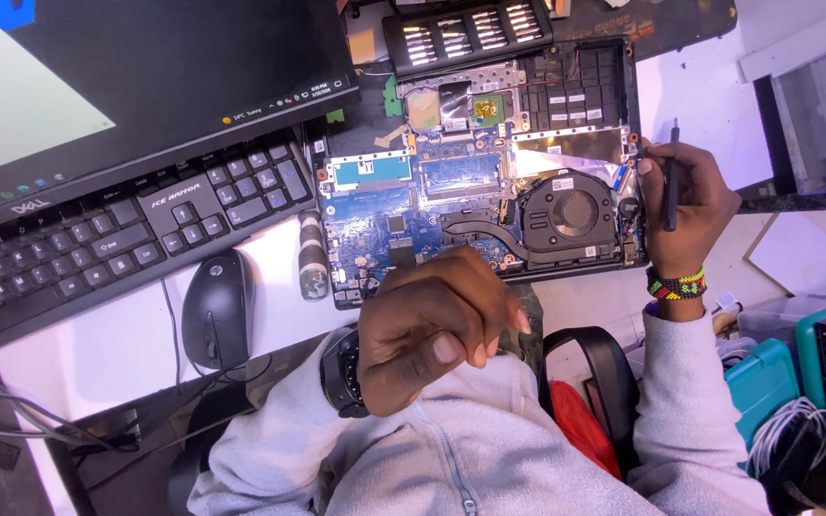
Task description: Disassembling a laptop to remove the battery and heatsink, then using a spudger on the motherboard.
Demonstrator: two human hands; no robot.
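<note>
The right hand point(685, 205) gripped a slim black screwdriver point(671, 182) beside the opened laptop point(475, 172); the left hand point(437, 330), loosely curled, held nothing. The exposed motherboard point(413, 215) looked fragile, best handled by its edges.

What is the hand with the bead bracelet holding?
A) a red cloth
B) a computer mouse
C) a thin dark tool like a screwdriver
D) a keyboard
C: the right hand, the one with the bead bracelet, grips a thin dark tool upright beside the opened laptop, while the mouse lies untouched on the desk.
</note>
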